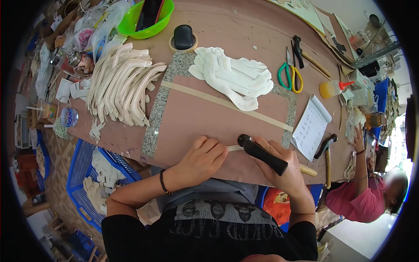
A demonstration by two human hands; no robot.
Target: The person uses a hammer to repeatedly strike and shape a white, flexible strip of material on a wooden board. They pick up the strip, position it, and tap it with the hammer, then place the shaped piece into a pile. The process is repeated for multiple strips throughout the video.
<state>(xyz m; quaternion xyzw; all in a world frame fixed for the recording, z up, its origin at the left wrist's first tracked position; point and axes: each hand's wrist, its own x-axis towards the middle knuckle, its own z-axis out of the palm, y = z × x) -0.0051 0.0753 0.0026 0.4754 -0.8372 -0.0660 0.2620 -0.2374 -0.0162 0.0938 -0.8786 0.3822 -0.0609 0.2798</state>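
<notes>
My right hand [281,163] is closed round a hammer [266,156] with a black head and a pale wooden handle that sticks out past the palm. The head is low over the brown work surface [209,113]. My left hand [203,158] is curled on the near part of the surface, pinching a narrow cream strip [235,148] whose free end reaches toward the hammer head. Beyond my hands lies a pile of white curved strips [235,74]. A larger stack of cream bent strips [122,85] spreads out at the left.
Two pairs of scissors [290,76], another hammer [328,150], a notepad [312,124] and a glue bottle [334,88] lie right. A green bowl [163,22] holds a phone at the far left. A blue basket [80,174] stands below the table. Another person [358,196] is at the right.
</notes>
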